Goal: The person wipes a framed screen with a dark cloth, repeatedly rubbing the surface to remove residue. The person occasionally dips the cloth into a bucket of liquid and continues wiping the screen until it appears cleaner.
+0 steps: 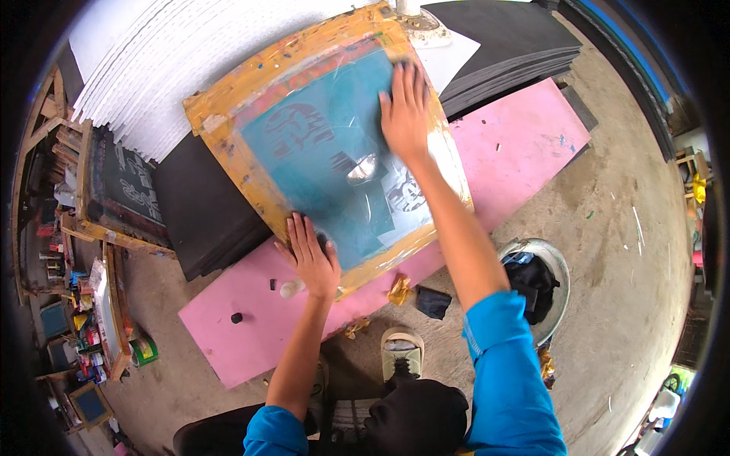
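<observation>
A silk-screen frame [210, 114] with yellow-brown taped edges lies tilted before me. Its teal mesh [304, 178] carries several printed-looking designs, and a glossy clear patch reflects light at its lower right. My left hand [313, 258] rests with straightened fingers on the frame's lower left edge. A small dark spot shows beside its fingers; I cannot make out what it is. Farther off, my right hand [406, 114] lies flat, fingers stretched, over the upper right edge of the mesh, slightly blurred. A small whitish bottle [291, 289] and a black cap [237, 318] are near my left wrist.
Beneath the frame runs a pink sheet [525, 144]. Black sheets [517, 53] are stacked far right, white sheets [144, 76] far left. A bucket [561, 285] holding dark cloth stands right of my forearm. Another screen [125, 182] leans at left. A folded black cloth [433, 302] lies near my foot.
</observation>
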The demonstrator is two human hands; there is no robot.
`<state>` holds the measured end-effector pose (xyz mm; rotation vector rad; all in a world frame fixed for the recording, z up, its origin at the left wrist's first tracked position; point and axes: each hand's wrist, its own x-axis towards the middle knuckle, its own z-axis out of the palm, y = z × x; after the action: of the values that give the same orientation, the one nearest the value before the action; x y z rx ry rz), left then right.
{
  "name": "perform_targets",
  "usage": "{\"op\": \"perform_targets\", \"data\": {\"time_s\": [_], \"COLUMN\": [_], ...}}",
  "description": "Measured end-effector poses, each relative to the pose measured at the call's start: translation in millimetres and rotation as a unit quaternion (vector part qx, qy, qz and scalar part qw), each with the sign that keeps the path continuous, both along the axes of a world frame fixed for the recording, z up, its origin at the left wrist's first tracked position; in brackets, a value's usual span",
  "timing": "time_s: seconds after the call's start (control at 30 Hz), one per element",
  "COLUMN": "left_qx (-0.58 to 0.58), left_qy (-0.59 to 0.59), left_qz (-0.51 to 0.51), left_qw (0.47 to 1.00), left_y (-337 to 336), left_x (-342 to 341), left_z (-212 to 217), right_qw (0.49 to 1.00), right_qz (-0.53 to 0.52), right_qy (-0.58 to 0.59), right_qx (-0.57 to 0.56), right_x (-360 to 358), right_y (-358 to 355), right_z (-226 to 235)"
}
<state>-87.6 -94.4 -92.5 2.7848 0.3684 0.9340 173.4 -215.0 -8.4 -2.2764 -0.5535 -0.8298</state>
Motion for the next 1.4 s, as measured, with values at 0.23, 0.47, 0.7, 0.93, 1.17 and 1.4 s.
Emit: {"op": "perform_targets", "data": {"time_s": [0.23, 0.47, 0.7, 0.93, 1.17, 1.4], "left_qx": [-0.006, -0.029, -0.033, -0.103, -0.130, -0.123], "left_qy": [0.028, 0.016, 0.041, -0.064, -0.074, -0.073], "left_qz": [-0.005, -0.004, -0.001, 0.018, 0.003, -0.004], "left_qw": [1.000, 0.999, 0.999, 0.992, 0.989, 0.990], "left_y": [7, 2, -9, -1, -1, 4], "left_x": [-3, -1, -1, -5, -4, -4], "left_z": [4, 1, -3, -5, -3, -4], "right_qw": [0.996, 0.997, 0.998, 0.965, 0.918, 0.993], "right_qz": [0.082, 0.036, -0.009, 0.198, 0.155, 0.079], "right_qy": [-0.008, 0.061, -0.020, 0.063, -0.102, -0.001], "right_qx": [-0.044, -0.031, -0.053, -0.162, -0.351, -0.088], "right_x": [22, -65, 56, -159, -97, -86], "right_y": [-21, -52, 25, 42, 46, 82], "right_z": [6, -60, 37, -58, -24, -5]}}
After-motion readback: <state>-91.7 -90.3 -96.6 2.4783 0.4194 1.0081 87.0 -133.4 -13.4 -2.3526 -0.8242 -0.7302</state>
